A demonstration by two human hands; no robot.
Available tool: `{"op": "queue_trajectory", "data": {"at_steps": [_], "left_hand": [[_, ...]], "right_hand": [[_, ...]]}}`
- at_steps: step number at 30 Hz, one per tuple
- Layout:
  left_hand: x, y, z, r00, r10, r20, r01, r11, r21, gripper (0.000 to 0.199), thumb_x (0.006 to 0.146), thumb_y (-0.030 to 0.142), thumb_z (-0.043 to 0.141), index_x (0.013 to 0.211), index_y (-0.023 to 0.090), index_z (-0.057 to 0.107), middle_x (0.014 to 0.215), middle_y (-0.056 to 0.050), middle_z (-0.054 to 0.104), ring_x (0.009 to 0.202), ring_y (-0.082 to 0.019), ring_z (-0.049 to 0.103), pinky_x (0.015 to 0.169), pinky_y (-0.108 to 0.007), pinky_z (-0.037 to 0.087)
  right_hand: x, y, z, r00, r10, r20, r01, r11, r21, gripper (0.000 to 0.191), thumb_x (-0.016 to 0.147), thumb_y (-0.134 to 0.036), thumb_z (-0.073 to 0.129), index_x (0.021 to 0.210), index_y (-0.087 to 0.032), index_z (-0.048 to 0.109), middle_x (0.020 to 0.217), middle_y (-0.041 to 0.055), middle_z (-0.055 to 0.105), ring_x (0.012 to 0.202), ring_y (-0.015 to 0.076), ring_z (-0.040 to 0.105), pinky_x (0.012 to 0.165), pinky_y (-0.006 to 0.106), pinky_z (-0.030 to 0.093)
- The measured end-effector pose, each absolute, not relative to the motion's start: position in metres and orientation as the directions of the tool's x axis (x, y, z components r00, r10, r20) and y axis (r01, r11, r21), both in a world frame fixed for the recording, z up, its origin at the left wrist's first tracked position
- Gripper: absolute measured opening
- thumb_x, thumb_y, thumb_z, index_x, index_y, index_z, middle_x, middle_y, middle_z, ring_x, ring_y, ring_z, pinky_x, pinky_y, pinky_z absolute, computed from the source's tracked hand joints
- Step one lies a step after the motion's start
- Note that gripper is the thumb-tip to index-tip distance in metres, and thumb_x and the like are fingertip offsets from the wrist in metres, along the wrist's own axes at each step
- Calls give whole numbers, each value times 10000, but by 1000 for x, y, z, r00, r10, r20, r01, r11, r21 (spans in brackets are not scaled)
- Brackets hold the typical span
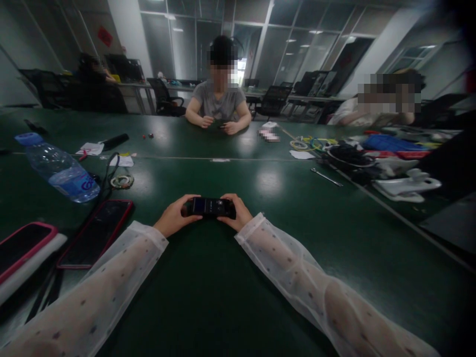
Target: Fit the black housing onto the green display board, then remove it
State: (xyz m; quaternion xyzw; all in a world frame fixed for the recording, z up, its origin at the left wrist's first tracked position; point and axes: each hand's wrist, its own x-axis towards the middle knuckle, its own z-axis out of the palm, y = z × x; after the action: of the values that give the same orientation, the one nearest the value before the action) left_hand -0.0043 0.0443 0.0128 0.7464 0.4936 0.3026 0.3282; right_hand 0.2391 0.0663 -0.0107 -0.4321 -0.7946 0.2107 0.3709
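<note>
A small black device (210, 207) with a lit screen is held sideways just above the green table (208, 282). My left hand (177, 214) grips its left end, thumb below and fingers above. Around its right end, my right hand (238, 212) is closed in the same way. Both forearms wear sheer white dotted sleeves. To the left of my left hand lies a phone with a red edge (97, 233), its screen dark.
At the left are a water bottle (61, 171), a pink-edged phone (23, 248) and a bracelet (122, 182). A wrench (326, 177), a white object (407, 184) and piled cables lie right. A person (218, 99) sits opposite; others sit farther left and right.
</note>
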Motion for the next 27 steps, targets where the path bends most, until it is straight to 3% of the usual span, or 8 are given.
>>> {"op": "queue_trajectory", "data": {"at_steps": [13,21,27], "left_hand": [[-4,44,14,330,935,129,581,-309,753,590,749,463,653,1257,244,448,840,-27,590,612,-150,537,553,-264,414],[-4,42,17,337,935,113,579,-300,758,545,792,494,588,1259,253,446,988,-61,597,657,-161,563,585,-287,451],[-4,43,15,340,931,129,570,-313,760,528,792,482,592,1243,241,458,953,-57,605,633,-151,553,570,-281,451]], "right_hand": [[239,66,-11,-370,838,402,521,545,-657,592,598,-131,755,1086,-259,446,1050,35,523,984,232,488,851,413,438],[240,66,-7,-414,817,402,543,576,-610,600,611,-124,749,1108,-287,456,1088,28,554,1018,254,489,876,440,421],[241,67,-5,-443,799,408,512,598,-617,575,619,-165,765,1100,-283,472,1119,21,585,1009,242,514,903,439,405]]}}
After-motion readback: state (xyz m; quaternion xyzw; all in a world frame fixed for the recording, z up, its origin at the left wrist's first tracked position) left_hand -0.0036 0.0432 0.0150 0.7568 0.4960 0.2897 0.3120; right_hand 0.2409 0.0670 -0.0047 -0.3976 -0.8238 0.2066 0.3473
